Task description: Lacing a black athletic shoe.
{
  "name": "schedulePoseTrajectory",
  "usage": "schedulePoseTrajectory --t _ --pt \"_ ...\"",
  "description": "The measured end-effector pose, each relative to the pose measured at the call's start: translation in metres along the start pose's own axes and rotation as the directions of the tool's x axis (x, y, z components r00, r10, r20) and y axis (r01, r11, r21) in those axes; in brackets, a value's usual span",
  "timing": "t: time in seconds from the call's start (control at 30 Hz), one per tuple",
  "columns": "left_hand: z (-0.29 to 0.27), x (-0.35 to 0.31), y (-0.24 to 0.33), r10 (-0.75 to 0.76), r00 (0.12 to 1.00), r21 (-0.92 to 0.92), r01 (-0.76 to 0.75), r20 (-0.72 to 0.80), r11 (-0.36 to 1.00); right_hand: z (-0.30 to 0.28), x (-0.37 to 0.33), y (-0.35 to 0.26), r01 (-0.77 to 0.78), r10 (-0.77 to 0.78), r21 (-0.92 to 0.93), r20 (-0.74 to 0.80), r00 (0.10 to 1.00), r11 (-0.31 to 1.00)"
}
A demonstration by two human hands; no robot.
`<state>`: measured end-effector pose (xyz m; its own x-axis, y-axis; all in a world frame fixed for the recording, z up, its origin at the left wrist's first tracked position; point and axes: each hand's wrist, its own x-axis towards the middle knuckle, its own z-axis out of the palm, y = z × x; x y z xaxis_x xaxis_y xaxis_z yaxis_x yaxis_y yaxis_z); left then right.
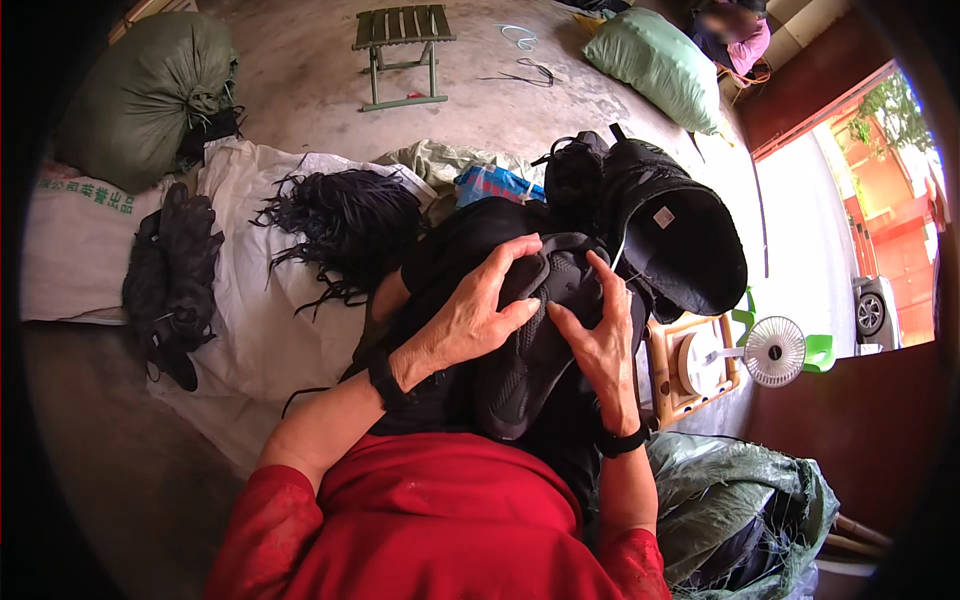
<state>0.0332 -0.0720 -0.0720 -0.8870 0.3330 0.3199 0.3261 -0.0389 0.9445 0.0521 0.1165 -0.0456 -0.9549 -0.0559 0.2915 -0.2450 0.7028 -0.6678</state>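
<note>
Across my lap lies a dark, mesh-textured shoe upper [522,375], its rounded end toward me. My left hand [490,305] grips its left side near the far end, the thumb pressed on top and the fingers curled over the edge. On the opposite side my right hand [603,340] holds it, thumb and forefinger bent around the material. Just beyond my right hand sits a black, open-mouthed padded item [690,240] with a pale label inside; its kind is unclear. A thin white thread [622,250] shows near my right fingertips.
Black strips [345,225] are heaped on a white sheet [255,340], with flattened dark pieces [175,275] farther left. Stuffed sacks [150,95] [655,65], a folding stool [403,50], a fan [775,350] and an open green sack [740,500] surround me. Another person [735,40] sits far right.
</note>
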Motion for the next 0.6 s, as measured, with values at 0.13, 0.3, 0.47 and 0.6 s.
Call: schedulePoseTrajectory --t 0.13,0.3,0.47,0.6 --pt "0.010 -0.002 -0.008 0.206 0.973 0.340 -0.228 0.101 0.912 0.005 0.002 -0.002 0.039 -0.039 -0.004 -0.066 0.997 0.999" --pt "-0.007 0.010 -0.022 0.158 0.953 0.220 -0.217 0.256 0.951 -0.020 -0.006 0.012 -0.169 0.248 0.705 -0.010 0.969 0.689" --pt "-0.024 -0.015 -0.003 0.003 0.974 0.277 -0.067 0.226 0.958 -0.063 -0.099 0.111 -0.356 0.515 0.577 -0.134 0.847 0.736" --pt "-0.027 -0.045 0.028 0.003 0.977 0.501 -0.112 0.214 0.858 -0.015 -0.227 0.196 -0.642 0.640 0.042 0.062 0.766 0.765"
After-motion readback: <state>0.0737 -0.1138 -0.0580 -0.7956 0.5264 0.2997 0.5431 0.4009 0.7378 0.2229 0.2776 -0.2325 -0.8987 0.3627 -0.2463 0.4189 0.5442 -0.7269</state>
